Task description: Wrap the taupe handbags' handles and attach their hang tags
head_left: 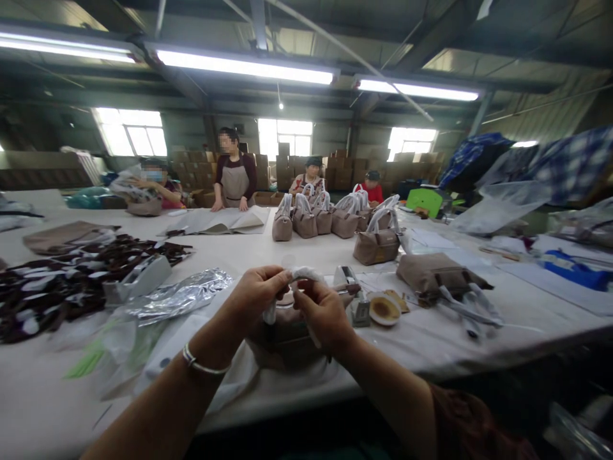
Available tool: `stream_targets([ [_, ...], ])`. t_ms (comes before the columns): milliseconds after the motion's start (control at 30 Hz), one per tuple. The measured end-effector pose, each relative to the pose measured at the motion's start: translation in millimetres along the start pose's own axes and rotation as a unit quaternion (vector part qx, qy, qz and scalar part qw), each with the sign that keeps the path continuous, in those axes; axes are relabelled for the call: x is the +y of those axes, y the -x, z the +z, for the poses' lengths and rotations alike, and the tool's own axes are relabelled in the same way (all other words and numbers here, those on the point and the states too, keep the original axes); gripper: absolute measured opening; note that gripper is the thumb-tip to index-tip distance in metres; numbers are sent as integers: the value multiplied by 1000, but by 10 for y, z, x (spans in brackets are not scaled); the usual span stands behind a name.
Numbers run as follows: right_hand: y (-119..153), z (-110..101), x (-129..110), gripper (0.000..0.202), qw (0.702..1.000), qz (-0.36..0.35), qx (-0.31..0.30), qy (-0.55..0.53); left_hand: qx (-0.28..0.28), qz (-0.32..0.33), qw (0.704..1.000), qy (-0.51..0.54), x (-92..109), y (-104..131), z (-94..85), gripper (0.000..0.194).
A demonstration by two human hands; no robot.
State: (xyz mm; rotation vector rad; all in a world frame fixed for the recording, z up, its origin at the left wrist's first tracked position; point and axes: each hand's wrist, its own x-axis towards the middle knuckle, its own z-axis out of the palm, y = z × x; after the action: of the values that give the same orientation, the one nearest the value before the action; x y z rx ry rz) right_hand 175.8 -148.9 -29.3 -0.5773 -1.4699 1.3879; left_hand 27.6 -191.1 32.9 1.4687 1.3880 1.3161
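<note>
A taupe handbag (282,345) stands on the table right in front of me, partly covered by my hands and forearms. Its raised handle (306,275) is wrapped in white plastic or foam. My left hand (263,287) pinches the handle wrap at its left side, thumb and fingers closed. On the right side of the same handle, my right hand (325,313) has its fingertips pressed together on the wrap. Just right of the bag are a grey tape dispenser (358,310) and a round dish (384,309) with a brown stain inside.
Finished-looking taupe bags (345,222) with wrapped handles stand in a group across the table. Another taupe bag (426,275) lies at right. Dark straps (62,275) are heaped at left, near crinkled clear plastic (186,294). A person in an apron (235,172) and several others are across the table.
</note>
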Motion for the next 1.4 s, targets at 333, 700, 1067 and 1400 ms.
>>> stream_targets([
  [333,90,-328,-501,36,979,-139,-127,79,46,33,997,-47,22,-3,87,34],
  [700,-129,-164,-729,51,996,39,-56,61,46,83,990,-106,69,73,121,33],
  [1067,-222,-80,-767,49,993,98,-61,-11,39,98,991,-83,54,120,138,33],
  [1400,-174,-63,-588,32,997,-18,-46,54,54,88,990,-92,84,123,135,37],
])
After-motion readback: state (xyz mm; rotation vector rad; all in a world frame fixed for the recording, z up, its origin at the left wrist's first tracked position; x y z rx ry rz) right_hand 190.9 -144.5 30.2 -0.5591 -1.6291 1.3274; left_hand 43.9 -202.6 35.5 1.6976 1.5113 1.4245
